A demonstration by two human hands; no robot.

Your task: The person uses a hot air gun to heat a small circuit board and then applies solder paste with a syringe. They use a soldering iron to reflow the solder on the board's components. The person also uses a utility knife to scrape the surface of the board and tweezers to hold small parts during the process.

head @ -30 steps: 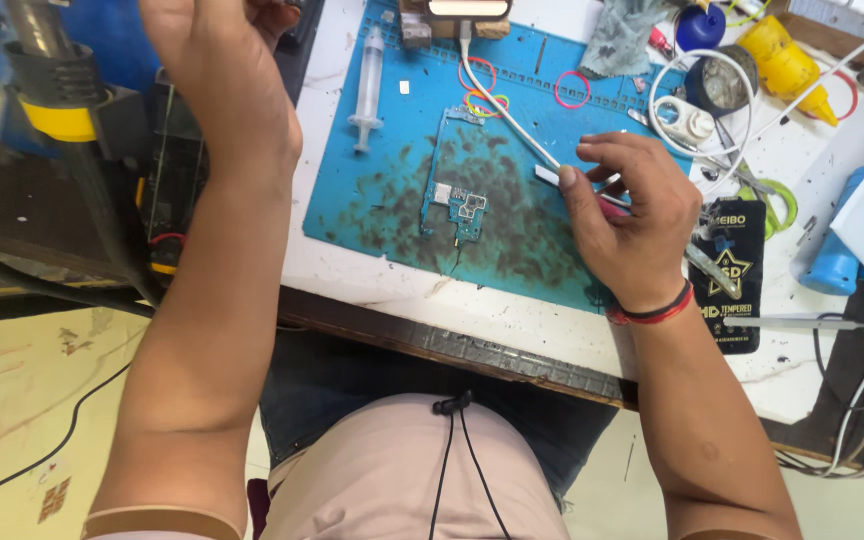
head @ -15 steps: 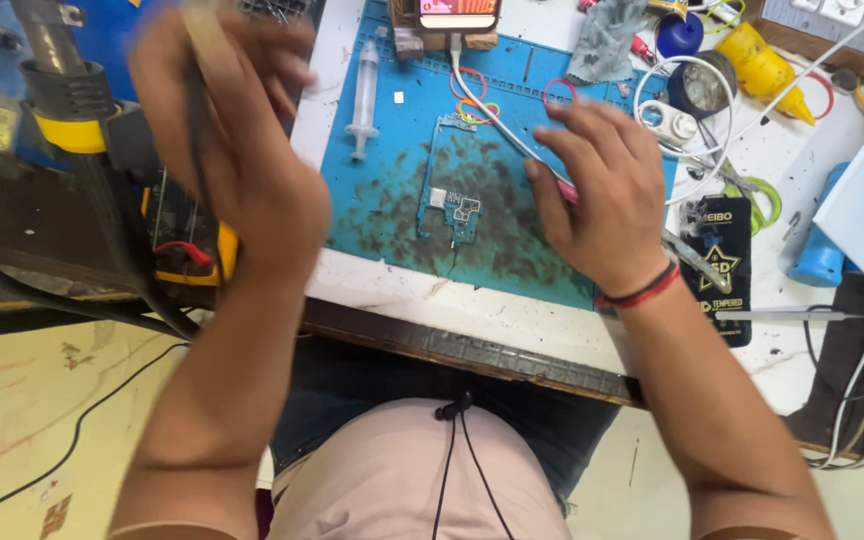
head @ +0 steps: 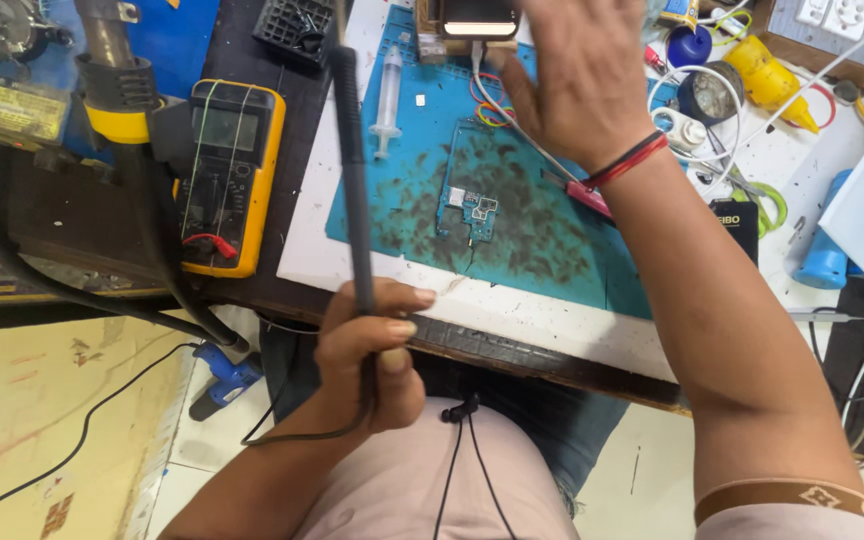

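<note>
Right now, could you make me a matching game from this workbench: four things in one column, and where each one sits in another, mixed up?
Things:
1. soldering iron
2. circuit board
3. multimeter
4. syringe

Places:
A. left of the blue mat, on the dark bench
B. in the left hand
C. upper left part of the mat
D. middle of the mat

Pairs: 1-B, 2-D, 3-A, 4-C
</note>
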